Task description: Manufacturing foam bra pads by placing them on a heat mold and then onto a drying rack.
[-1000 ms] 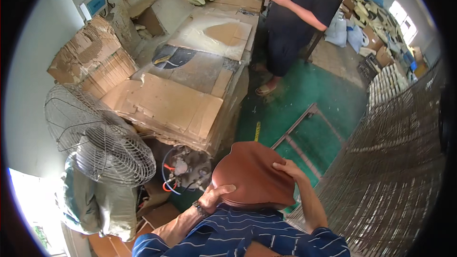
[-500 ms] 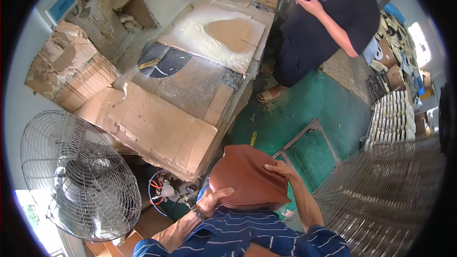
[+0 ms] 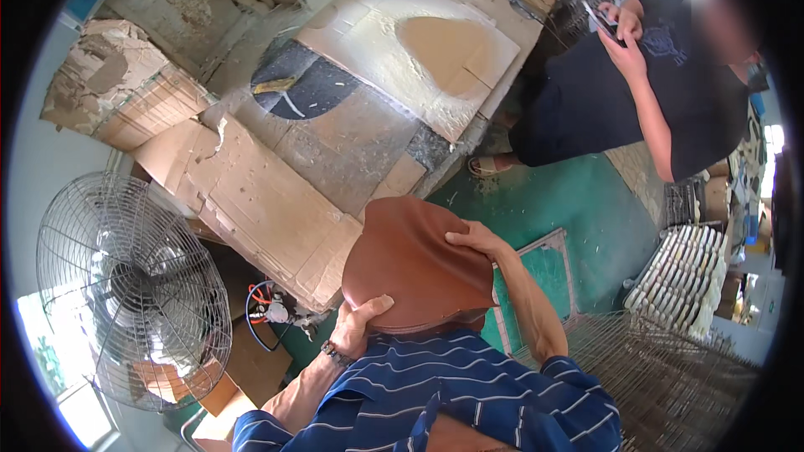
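Observation:
A stack of reddish-brown leather-like sheets (image 3: 419,272) is held in front of my chest, its upper face smooth and slightly bulged. My left hand (image 3: 362,318) grips the near left edge, thumb on top and fingers hidden underneath. On the far right edge my right hand (image 3: 479,241) is closed the same way, its thumb lying over the top. Several layers show along the near edge; how many I cannot tell. The far left part of the sheets overlaps the corner of a cardboard-covered workbench (image 3: 268,201) in view; whether they touch is unclear.
A large wire-caged fan (image 3: 134,285) stands at the left. On the bench lie a dark round pad (image 3: 306,84) and a dusted cardboard sheet (image 3: 402,42). Another person (image 3: 636,84) stands at the far right with a phone (image 3: 601,21). A metal wire rack (image 3: 653,377) is near right.
My hands and the brown sheets have shifted slightly up and left in view. The view has turned, so the bench and the other person appear displaced. Both grips stay the same.

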The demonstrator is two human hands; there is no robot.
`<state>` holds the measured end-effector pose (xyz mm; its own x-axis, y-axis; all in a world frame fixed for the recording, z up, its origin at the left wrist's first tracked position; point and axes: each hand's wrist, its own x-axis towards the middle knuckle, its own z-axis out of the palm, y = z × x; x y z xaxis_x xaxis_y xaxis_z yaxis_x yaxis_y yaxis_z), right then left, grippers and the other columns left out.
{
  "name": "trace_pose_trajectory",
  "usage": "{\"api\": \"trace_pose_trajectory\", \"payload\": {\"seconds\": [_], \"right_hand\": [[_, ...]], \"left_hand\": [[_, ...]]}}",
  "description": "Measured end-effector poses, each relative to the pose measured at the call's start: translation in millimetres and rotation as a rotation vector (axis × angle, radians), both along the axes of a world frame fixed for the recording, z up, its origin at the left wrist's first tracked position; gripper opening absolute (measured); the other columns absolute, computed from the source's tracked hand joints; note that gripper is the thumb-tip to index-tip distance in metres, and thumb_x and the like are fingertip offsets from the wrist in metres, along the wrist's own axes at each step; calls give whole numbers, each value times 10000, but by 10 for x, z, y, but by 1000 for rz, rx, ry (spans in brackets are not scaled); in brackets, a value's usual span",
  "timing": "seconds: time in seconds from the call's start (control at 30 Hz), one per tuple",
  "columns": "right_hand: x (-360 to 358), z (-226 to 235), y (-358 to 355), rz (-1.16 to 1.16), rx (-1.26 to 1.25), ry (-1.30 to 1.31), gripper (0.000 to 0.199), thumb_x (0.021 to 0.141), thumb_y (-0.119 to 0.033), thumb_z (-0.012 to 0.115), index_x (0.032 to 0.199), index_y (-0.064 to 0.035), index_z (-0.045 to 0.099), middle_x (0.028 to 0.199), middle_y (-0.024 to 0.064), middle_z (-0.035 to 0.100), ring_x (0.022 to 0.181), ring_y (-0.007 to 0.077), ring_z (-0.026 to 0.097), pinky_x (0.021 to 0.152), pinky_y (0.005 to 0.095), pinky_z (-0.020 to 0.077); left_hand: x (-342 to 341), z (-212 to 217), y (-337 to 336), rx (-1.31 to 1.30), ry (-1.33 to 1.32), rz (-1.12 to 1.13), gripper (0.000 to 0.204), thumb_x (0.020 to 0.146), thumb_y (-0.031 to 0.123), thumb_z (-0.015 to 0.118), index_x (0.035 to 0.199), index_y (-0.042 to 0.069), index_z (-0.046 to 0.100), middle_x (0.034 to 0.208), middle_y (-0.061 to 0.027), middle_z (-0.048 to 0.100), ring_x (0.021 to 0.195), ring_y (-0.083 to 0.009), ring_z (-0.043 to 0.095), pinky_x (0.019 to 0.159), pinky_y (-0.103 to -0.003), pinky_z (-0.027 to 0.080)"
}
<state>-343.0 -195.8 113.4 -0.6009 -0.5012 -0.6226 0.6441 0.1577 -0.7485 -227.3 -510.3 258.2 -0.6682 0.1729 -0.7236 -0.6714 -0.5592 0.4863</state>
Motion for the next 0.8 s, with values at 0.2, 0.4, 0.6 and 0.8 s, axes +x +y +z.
{"api": "trace_pose_trajectory", "payload": {"seconds": [0.2,0.4,0.6,0.8], "right_hand": [[-791,176,-384,264,33,209,802,835,-549,746,1451,-101,494,1461,124,510,1347,354,477,1094,541,431],[-1312,-254,-841,563,-88,99,816,816,-582,750,1432,-99,517,1444,129,523,1335,354,486,1070,536,448],[-1450,-574,-918,732,-158,-39,809,819,-561,752,1431,-92,510,1421,132,526,1314,342,495,1066,517,448],[-1386,-654,-652,651,-130,-128,801,821,-540,755,1430,-85,502,1398,135,529,1292,329,503,1063,498,448]], "left_hand": [[-285,195,92,-114,1,171,622,783,91,758,1337,-29,504,1238,-129,614,1144,-240,600,1013,-383,484],[-316,401,341,-273,-67,402,633,764,102,773,1330,-18,516,1239,-111,615,1158,-238,589,1015,-377,467],[-294,423,871,-352,-225,555,613,782,184,759,1319,-2,528,1237,-106,620,1149,-254,597,996,-410,480],[-247,319,1191,-149,-365,654,582,815,266,744,1321,70,532,1242,-98,631,1128,-284,616,965,-459,502]]}}
